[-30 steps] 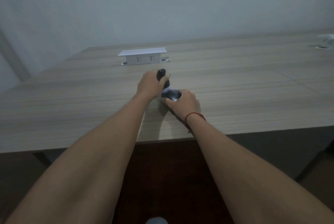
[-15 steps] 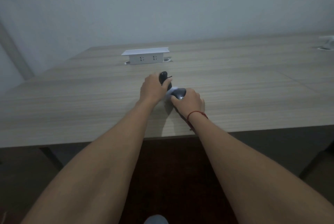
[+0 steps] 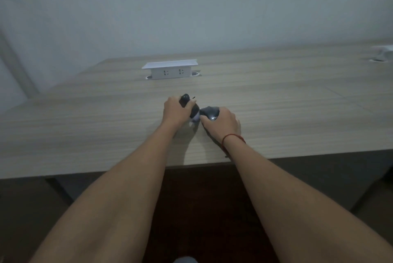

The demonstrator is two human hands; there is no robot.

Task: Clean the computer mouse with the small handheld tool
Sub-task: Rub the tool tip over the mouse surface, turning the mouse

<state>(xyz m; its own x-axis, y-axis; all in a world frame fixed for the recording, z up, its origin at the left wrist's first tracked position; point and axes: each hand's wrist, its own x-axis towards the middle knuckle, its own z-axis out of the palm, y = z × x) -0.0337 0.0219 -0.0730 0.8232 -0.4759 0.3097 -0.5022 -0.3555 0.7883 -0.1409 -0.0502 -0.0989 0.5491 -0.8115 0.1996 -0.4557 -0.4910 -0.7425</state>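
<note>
Left hand, clenched on the dark oblong handheld tool, has shifted its pale tip against the dark grey computer mouse, gripped by the right hand: cleaning continues.

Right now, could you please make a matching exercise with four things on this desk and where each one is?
Things:
1. tool
2. mouse
3. socket box
4. red string

Places:
A. around the right wrist
B. far side of the desk
C. in the left hand
D. under the right hand

Pairs: 1-C, 2-D, 3-B, 4-A
</note>
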